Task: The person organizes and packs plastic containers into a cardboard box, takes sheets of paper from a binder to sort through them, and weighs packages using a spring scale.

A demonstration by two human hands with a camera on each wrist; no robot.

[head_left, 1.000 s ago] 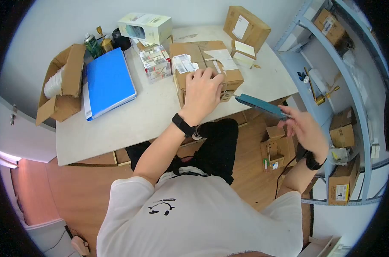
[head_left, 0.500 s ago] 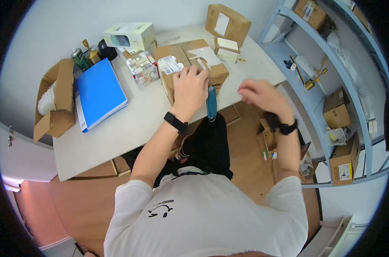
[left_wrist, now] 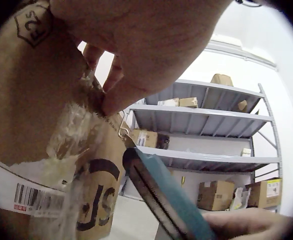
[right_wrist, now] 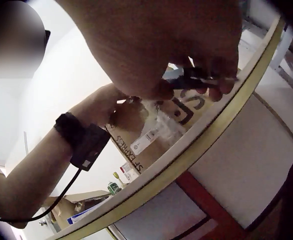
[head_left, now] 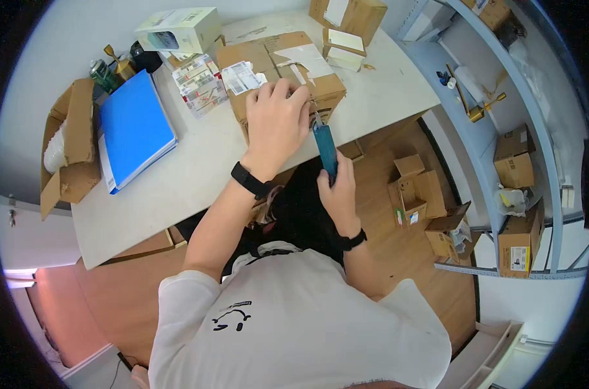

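Note:
On the table's front part stands a taped cardboard box [head_left: 252, 57] with a torn white label on top. My left hand [head_left: 275, 129] lies over its front top edge, pinching the edge between thumb and curled fingers. A wire hook [left_wrist: 122, 127] sits at that edge beside the left thumb in the left wrist view. Below it slants a teal spring scale [head_left: 325, 146], its slotted dark face [left_wrist: 151, 192] turned towards the left wrist camera. My right hand [head_left: 340, 198] grips the scale's lower end, in front of the table edge.
Left of the box are small packets [head_left: 200, 84], a blue binder [head_left: 137, 129] and an open carton [head_left: 77, 142]. A white box [head_left: 181, 29] and a brown box [head_left: 356, 19] stand behind. Open cartons [head_left: 417, 194] lie on the floor beside blue-grey shelves [head_left: 430, 65].
The right hand first held the scale out to the right, let it hang at the box front, then came back and took its lower end. The left hand stayed on the box edge.

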